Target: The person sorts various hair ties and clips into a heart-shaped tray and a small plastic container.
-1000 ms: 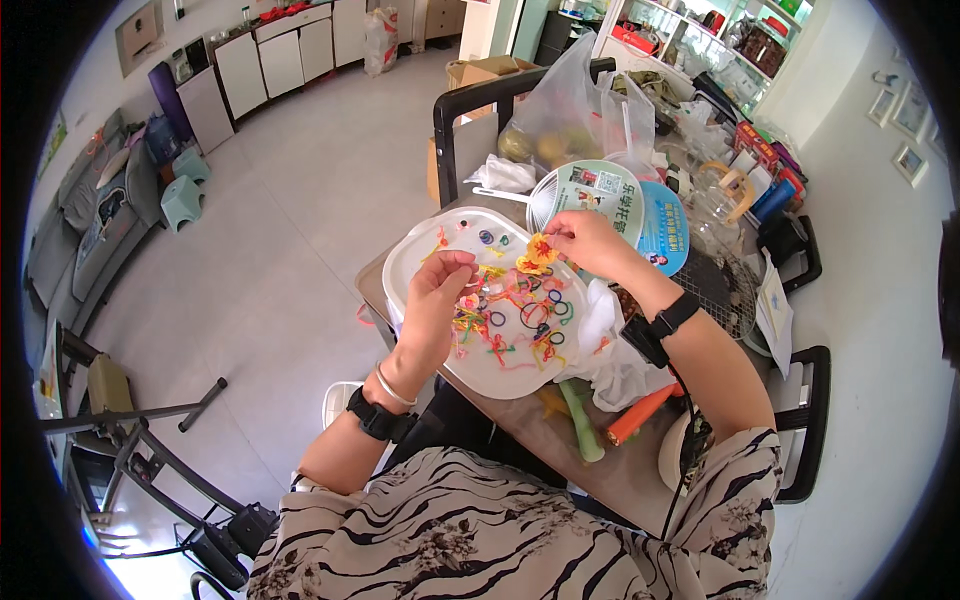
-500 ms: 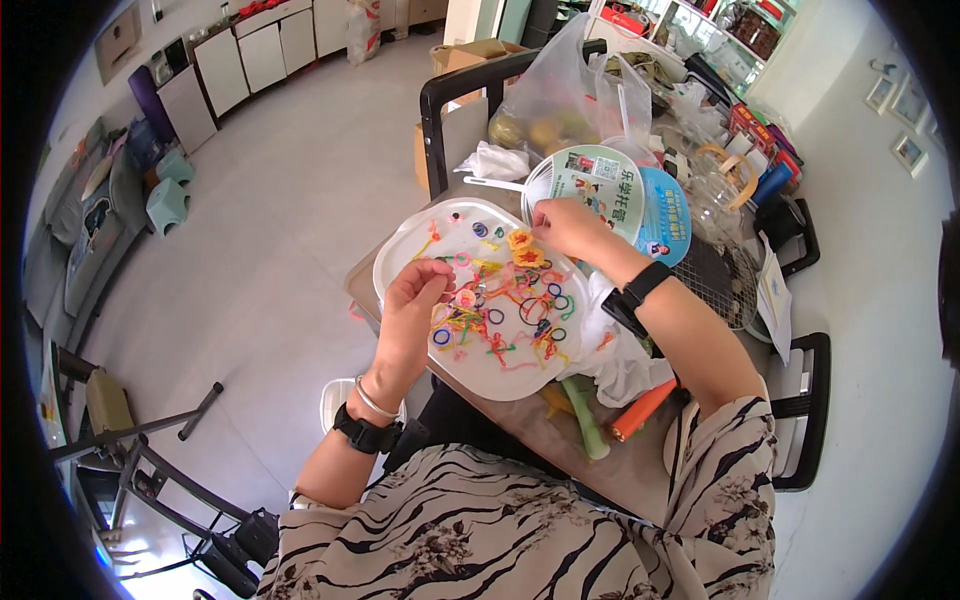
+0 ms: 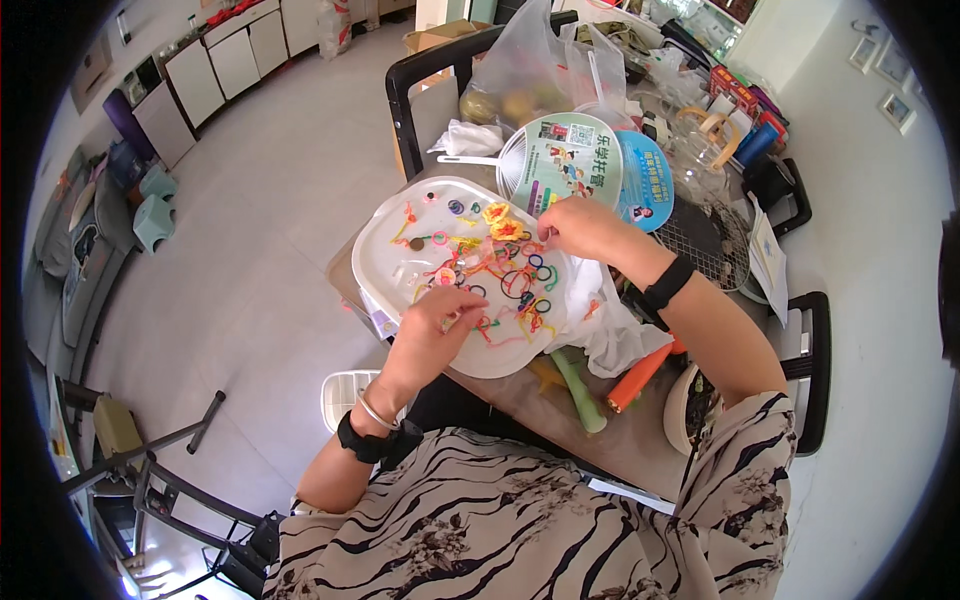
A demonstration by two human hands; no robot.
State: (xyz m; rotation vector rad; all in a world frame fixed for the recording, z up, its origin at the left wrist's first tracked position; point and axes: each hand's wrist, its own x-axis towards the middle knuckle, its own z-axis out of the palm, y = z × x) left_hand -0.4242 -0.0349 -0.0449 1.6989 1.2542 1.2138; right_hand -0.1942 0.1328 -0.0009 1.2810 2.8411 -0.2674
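Lots of little stretchy bands lie in a messy, tangled heap on a white tray, which sits on the desk. They are red, pink, yellow, green, blue and black; some are round rings and some are wiggly strings. Two bright yellow flowers with red bits sit at one o'clock on the tray.

Of the two hands, the left hand is at seven o'clock over the tray, fingers bent. The right hand is at two o'clock, fingertips pointing down by the rim. I can't tell if either one is pinching anything.

Past the tray, between twelve and one, a see-through bag holds round, yellow-green things. At four o'clock, a pale bowl has dark stuff inside.
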